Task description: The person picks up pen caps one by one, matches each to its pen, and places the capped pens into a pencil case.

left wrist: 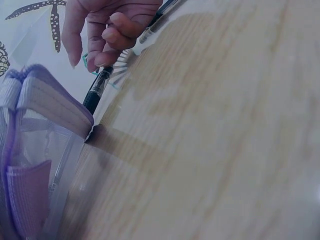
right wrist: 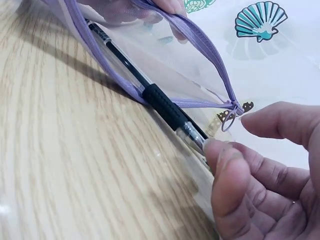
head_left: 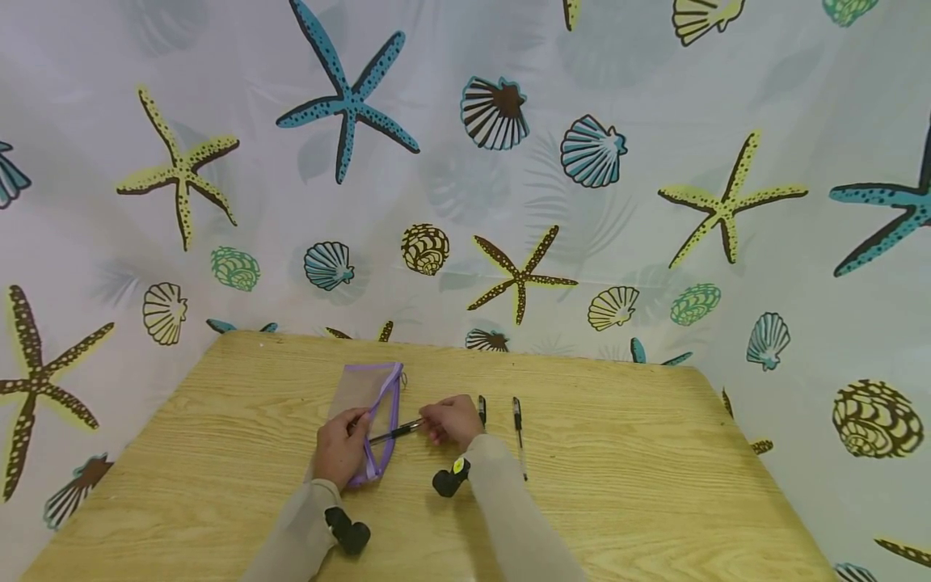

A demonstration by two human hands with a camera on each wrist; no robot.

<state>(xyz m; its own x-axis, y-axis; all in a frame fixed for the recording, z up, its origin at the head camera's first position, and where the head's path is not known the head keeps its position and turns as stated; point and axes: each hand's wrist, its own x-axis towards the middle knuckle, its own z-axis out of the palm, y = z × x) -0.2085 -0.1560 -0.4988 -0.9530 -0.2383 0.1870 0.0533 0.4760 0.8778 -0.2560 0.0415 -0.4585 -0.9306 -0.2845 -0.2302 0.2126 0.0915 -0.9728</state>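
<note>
A mesh zip pouch (head_left: 360, 388) with purple edging lies on the table, its zipped mouth spread apart. My left hand (head_left: 339, 449) pinches one side of that mouth. A clear-barrelled pen (right wrist: 165, 106) with a black grip runs through the opening, one end inside the mesh. At the pen's outer end, my right hand (head_left: 452, 420) holds it between thumb and fingertips. The right wrist view shows the zipper pull ring (right wrist: 229, 121) hanging at the corner of the mouth, close by the right index finger.
Right of the right hand lie two more pens: one (head_left: 482, 404) partly hidden behind the hand and wrist, the other (head_left: 518, 416) lying lengthwise farther right. The wooden table (head_left: 640, 469) meets a shell-and-starfish curtain (head_left: 436, 186) at its back edge.
</note>
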